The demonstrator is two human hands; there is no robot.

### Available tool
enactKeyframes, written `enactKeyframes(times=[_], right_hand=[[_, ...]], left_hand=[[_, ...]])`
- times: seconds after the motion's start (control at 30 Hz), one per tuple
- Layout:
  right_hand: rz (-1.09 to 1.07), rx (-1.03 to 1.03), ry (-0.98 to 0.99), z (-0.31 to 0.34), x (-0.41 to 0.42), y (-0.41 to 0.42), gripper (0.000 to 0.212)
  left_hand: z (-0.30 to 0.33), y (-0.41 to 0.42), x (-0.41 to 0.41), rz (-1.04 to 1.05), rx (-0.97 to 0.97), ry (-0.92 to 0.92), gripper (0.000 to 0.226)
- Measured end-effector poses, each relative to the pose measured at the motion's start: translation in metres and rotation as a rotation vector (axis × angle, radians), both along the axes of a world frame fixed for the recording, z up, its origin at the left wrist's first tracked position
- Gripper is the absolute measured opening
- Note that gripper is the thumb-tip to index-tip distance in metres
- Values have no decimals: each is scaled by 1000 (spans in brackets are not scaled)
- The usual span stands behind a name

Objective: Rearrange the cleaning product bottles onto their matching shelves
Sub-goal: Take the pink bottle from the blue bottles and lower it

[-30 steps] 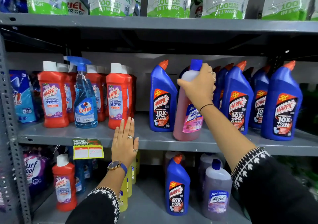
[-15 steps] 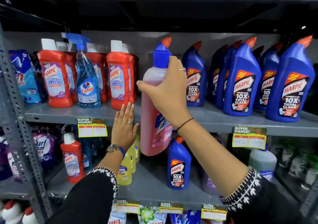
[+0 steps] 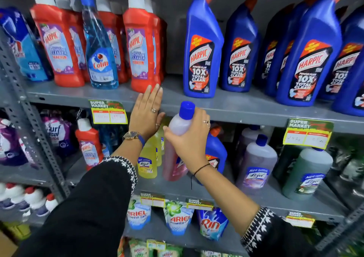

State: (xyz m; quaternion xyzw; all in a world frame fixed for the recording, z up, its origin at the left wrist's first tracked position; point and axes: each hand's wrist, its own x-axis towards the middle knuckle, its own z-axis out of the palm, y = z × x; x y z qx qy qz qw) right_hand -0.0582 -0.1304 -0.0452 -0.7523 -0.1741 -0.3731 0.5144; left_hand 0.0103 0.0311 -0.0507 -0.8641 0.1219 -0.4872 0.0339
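My right hand (image 3: pixel 192 138) grips the neck of a pink Lizol bottle (image 3: pixel 173 164) with a blue cap, held upright at the lower shelf (image 3: pixel 256 199), between yellow Lizol bottles (image 3: pixel 147 158) and a blue Harpic bottle (image 3: pixel 216 154). Whether its base touches the shelf is hidden by my arm. My left hand (image 3: pixel 146 111) lies flat, fingers together, against the front edge of the upper shelf (image 3: pixel 246 110). Blue Harpic bottles (image 3: pixel 201 47) and red Harpic bottles (image 3: pixel 59 45) stand on that upper shelf.
A blue Colin spray bottle (image 3: pixel 100 55) stands among the red bottles. Purple Lizol (image 3: pixel 256 164) and green Lizol (image 3: pixel 307 174) bottles fill the lower shelf's right. A red Harpic (image 3: pixel 89 144) stands lower left. Ariel and Rin pouches (image 3: pixel 177 219) sit below. A steel upright (image 3: pixel 29 118) rises at left.
My right hand has carried the pink Lizol bottle from the upper shelf down to the lower shelf. The view has tilted downward. My left hand has stayed on the shelf edge.
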Motion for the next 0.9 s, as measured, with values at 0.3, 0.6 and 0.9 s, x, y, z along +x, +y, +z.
enactKeyframes(times=[0.3,0.6,0.9], right_hand=[[-94,-84,139,-81,30,6,57],[-253,-144,300,-111,67,32,59],[-340,-188,351,-125,95,48,60]], left_hand=[[-5,1,8,6,43,-131,57],[-8,0,13,33,57,-189,56],[-9,1,16,51,59,-234,57]])
